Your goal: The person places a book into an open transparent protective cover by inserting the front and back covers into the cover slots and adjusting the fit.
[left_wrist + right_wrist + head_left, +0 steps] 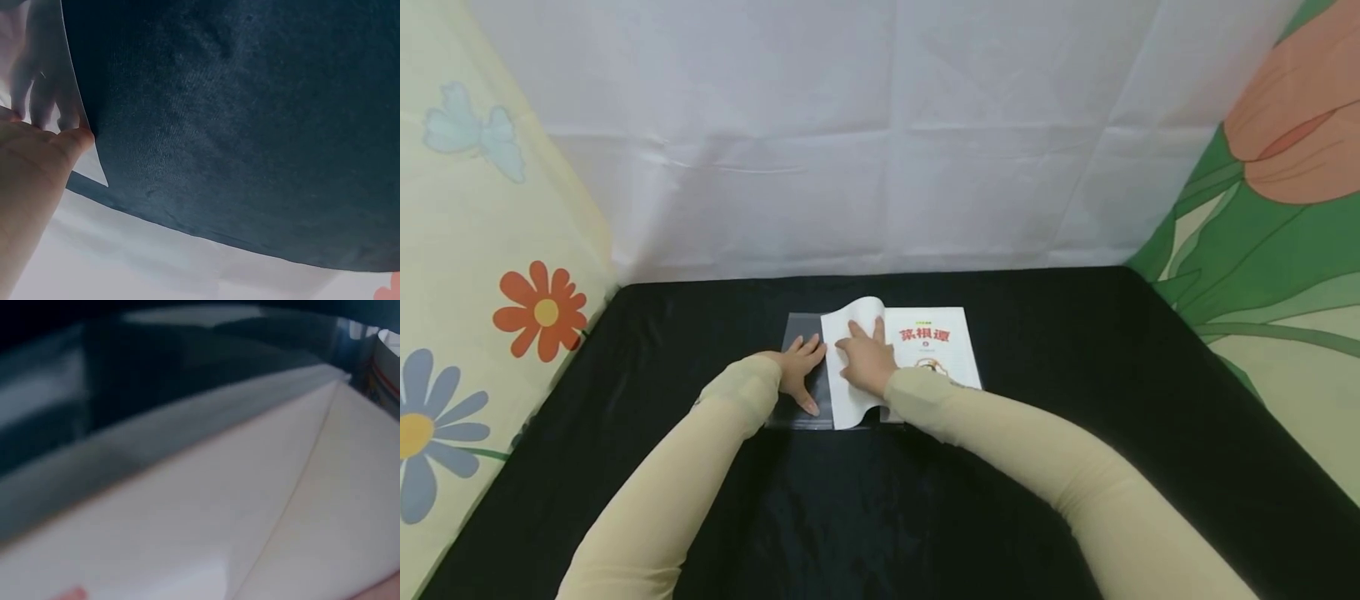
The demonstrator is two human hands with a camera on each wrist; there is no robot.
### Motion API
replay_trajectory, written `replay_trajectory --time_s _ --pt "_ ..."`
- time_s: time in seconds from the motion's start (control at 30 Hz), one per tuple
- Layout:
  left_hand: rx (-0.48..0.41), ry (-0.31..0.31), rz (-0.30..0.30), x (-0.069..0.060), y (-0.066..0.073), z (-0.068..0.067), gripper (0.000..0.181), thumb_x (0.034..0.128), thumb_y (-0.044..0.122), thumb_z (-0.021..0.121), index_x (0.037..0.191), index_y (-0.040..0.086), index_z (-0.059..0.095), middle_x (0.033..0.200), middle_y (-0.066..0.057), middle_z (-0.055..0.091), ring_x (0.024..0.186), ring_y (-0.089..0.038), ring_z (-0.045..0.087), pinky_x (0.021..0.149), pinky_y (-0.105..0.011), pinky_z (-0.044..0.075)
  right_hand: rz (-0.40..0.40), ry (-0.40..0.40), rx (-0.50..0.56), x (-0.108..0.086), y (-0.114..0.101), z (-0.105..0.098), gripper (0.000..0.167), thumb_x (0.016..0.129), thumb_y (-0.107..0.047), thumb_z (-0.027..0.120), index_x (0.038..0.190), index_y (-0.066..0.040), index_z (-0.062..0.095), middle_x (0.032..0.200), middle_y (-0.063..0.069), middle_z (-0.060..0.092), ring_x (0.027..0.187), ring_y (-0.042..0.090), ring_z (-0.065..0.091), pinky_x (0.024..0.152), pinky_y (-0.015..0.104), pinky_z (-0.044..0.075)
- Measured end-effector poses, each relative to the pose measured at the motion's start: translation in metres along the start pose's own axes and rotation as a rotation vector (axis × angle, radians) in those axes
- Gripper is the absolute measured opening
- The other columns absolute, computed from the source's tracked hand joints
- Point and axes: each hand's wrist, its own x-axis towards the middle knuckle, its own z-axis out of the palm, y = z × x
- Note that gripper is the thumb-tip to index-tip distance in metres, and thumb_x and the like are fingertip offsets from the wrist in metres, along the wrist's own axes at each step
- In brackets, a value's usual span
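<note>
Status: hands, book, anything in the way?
Left hand spread on clear plastic. Right hand on curled white leaf. Book open at title page. Right sleeve partly covers it.

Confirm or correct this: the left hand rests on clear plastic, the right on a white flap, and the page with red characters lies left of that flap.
Not quite: the page with red characters lies right of the white flap, as the head view shows. The left hand rests on the clear plastic, the right hand on the flap.
</note>
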Motion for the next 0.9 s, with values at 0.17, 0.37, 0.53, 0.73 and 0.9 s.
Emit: replay_trajectory --time_s 0.17,0.37,0.53,0.73,0.9 --pt "-0.006 -0.008 -0.019 -0.012 0.010 -0.004 0.113 0.0790 0.043 0.079 0.156 0.004 0.006 0.161 -0.018 -0.007 0.145 -0.041 -0.009 0.116 -0.052 0.008 0.020 0.013 -0.012 0.002 -0.001 0.005 0.042 0.088 -0.014 0.070 0.129 -0.006 0.062 0.153 0.019 0.032 0.140 0.054 0.009 0.097 0.066 0.037" --pt "-0.003 -0.004 -0.020 -0.024 0.017 -0.008 0.105 0.0842 0.035 0.076 0.155 0.002 0.006 0.161 -0.020 -0.006 0.145 -0.041 -0.008 0.116 -0.051 0.008 0.029 -0.003 -0.009 0.002 -0.002 0.004 0.036 0.090 -0.015 0.068 0.125 -0.005 0.065 0.154 0.020 0.029 0.141 0.053 0.007 0.098 0.066 0.035" --pt "0.012 -0.001 -0.004 -0.022 0.015 -0.008 0.105 0.0843 0.034 0.076 0.155 0.000 0.006 0.160 -0.022 -0.006 0.145 -0.043 -0.008 0.116 -0.051 0.009 0.062 -0.098 -0.038 0.002 0.001 -0.002 0.044 0.091 -0.034 0.067 0.129 -0.012 0.065 0.160 0.013 0.020 0.144 0.047 -0.002 0.098 0.067 0.033" --pt "0.013 0.010 -0.001 -0.021 0.014 -0.006 0.105 0.0841 0.034 0.077 0.155 0.000 0.006 0.160 -0.022 -0.005 0.145 -0.044 -0.007 0.116 -0.052 0.009 0.087 -0.153 -0.061 -0.001 0.002 -0.004 0.065 0.084 -0.049 0.072 0.138 -0.017 0.057 0.162 0.011 0.011 0.144 0.044 -0.007 0.100 0.069 0.029" --pt "0.010 0.011 -0.004 -0.021 0.014 -0.004 0.105 0.0845 0.035 0.076 0.155 -0.001 0.006 0.160 -0.021 -0.005 0.145 -0.042 -0.007 0.116 -0.052 0.009 0.095 -0.117 -0.042 -0.003 0.003 -0.001 0.064 0.083 -0.045 0.075 0.136 -0.014 0.059 0.161 0.013 0.012 0.144 0.046 -0.006 0.099 0.065 0.035"
